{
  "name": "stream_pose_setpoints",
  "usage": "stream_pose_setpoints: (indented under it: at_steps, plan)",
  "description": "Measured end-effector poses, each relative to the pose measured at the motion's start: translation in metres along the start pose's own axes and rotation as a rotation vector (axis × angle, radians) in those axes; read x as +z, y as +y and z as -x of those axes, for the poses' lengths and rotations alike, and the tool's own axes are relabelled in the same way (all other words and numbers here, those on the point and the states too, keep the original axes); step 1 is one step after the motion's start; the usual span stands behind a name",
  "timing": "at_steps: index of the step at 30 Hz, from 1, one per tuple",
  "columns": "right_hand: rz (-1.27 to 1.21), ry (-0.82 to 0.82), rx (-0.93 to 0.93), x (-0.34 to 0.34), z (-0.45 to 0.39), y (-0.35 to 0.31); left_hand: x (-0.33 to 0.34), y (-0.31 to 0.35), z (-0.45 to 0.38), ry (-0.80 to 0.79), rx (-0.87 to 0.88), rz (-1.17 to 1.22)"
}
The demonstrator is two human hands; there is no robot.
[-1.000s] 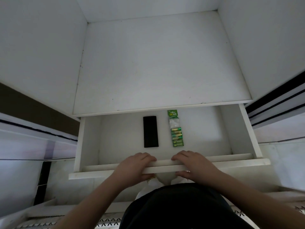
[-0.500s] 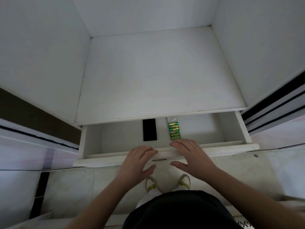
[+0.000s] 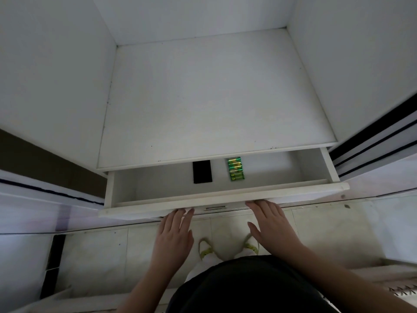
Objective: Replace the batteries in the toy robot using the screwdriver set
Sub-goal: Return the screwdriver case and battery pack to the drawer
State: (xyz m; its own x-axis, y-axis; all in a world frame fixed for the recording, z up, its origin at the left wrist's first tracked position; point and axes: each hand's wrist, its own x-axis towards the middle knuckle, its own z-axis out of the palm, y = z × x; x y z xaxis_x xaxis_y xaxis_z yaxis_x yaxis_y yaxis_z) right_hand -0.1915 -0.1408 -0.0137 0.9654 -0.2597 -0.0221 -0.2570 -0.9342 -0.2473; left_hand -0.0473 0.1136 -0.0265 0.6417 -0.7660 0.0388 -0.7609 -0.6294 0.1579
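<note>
Both the left hand [image 3: 174, 236] and right hand [image 3: 270, 224] lie flat, fingers straight, fingertips against the white drawer's [image 3: 225, 201] front. Inside lie a green battery pack [image 3: 235, 168] and, well apart, a black case [image 3: 202, 172].

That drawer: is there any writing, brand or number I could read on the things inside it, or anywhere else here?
Battery pack: pale marks on the green wrapper, too small and blurred to read.
Black case: no writing shows.
Drawer front and its handle: no label or number shows.
No readable text anywhere in this view.
</note>
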Motion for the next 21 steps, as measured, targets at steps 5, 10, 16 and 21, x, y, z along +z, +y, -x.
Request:
stream_pose_setpoints:
  at_steps: [5, 10, 16, 21]
  plan:
    - [0.020, -0.011, 0.026, 0.003, -0.014, -0.001, 0.002, -0.007, -0.012, -0.025, -0.005, 0.001]
    - [0.046, -0.022, 0.063, 0.005, -0.026, -0.004, 0.000, -0.011, -0.027, -0.100, -0.045, 0.016]
    - [0.079, -0.080, 0.104, 0.003, -0.041, -0.003, -0.001, -0.014, -0.048, -0.122, -0.100, 0.119]
    - [0.096, -0.131, 0.111, 0.003, -0.055, -0.001, -0.001, -0.022, -0.067, -0.119, -0.130, 0.156]
